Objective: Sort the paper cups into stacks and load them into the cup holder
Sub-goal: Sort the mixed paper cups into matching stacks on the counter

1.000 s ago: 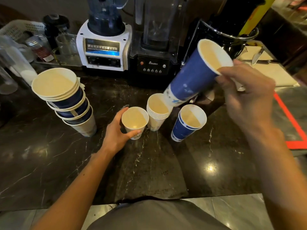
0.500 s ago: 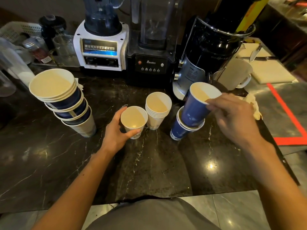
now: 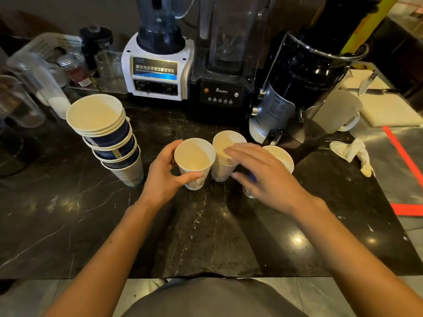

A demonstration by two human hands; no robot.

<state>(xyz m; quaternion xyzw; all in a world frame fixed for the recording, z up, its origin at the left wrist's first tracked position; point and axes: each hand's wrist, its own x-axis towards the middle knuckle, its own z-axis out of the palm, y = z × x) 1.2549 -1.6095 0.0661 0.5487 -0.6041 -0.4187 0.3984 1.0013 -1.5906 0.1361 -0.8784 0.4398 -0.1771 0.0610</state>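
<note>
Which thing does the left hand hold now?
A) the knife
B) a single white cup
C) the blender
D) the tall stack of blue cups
B: the left hand has its thumb and fingers curled round the single white cup.

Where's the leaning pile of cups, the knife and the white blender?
Cup pile [image 3: 109, 139]: head view, on the blue side of an upper cup.
Knife [image 3: 366, 84]: head view, on its blade.
White blender [image 3: 158, 72]: head view, on its front label panel.
</note>
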